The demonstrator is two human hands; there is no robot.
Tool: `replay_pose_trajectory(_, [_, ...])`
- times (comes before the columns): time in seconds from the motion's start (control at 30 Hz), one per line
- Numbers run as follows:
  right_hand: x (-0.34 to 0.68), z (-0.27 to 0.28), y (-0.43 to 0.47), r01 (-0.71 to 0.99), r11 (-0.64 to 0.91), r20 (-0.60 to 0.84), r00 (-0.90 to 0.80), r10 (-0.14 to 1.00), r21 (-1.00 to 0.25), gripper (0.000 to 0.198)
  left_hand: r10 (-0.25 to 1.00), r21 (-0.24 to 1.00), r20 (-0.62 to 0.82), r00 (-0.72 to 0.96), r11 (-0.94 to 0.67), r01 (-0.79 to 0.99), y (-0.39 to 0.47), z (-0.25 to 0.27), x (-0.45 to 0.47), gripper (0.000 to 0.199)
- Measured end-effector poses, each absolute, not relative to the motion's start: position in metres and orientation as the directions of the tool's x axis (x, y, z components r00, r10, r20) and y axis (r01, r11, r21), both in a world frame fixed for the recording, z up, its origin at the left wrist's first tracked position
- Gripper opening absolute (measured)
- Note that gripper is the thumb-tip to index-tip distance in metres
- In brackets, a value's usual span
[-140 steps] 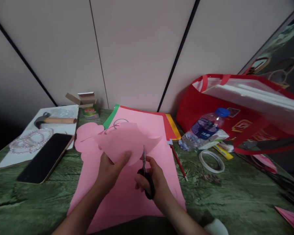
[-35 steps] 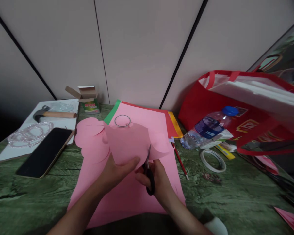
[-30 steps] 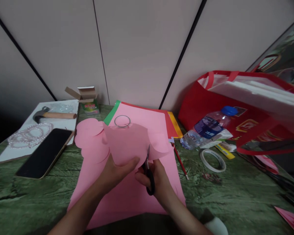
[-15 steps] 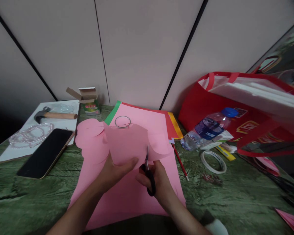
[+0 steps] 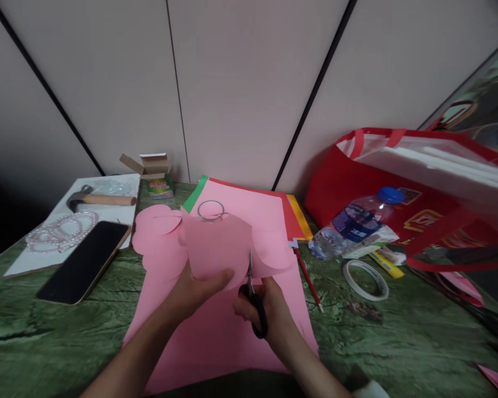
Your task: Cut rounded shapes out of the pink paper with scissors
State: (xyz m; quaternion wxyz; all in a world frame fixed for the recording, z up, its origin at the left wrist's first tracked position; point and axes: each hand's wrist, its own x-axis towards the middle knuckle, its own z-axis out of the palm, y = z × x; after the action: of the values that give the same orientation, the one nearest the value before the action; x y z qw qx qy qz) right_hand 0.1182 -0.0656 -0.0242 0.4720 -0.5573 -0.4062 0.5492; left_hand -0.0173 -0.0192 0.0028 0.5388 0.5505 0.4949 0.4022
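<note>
My left hand is closed on a pink sheet of paper, its thumb lying over the lower edge and the other fingers hidden behind. In my right hand are scissors with black handles, their blades pointing up at the sheet's right side. A partly cut, curved flap of pink paper hangs right of the blades. Several rounded pink paper pieces lie left of the held sheet. Beneath both hands spreads a large pink sheet. A thin ring rests just beyond the held paper.
Left are a phone, a bead string, a hammer and a small open box. On the right stand a red bag and a tilted water bottle, near a tape roll and a red pencil.
The whole view has shifted slightly, so things appear a little lower and further right. My hands keep hold of the paper and scissors in nearly the same pose.
</note>
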Motion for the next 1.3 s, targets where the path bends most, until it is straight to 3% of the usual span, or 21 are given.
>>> replay_pose_trajectory(0.47, [0.114,-0.014,-0.064,-0.034,-0.262,-0.264,0.122,0.957,-0.965,0.035,0.962,0.999,-0.033,0.271,0.043,-0.030,-0.013,-0.002,-0.019,0.026])
replay_pose_trajectory(0.8, [0.114,-0.013,-0.064,-0.137,-0.250,-0.262,0.072,0.962,-0.958,0.066,0.985,0.995,-0.058,0.164,0.070,-0.073,-0.018,-0.009,-0.013,0.028])
replay_pose_trajectory(0.97, [0.111,-0.013,-0.065,-0.181,-0.273,-0.286,0.049,0.957,-0.945,0.058,0.977,0.997,-0.067,0.202,0.076,-0.034,-0.026,0.002,-0.003,0.028])
replay_pose_trajectory(1.17, [0.110,-0.032,-0.065,-0.227,-0.251,-0.259,0.005,0.966,-0.941,0.044,0.996,0.995,-0.086,0.004,0.085,0.060,-0.027,0.006,-0.003,0.037])
replay_pose_trajectory(1.3, [0.115,-0.033,-0.066,-0.263,-0.184,-0.178,-0.046,0.983,-0.947,0.034,0.996,0.991,-0.090,0.029,0.086,0.102,-0.029,0.009,-0.002,0.039])
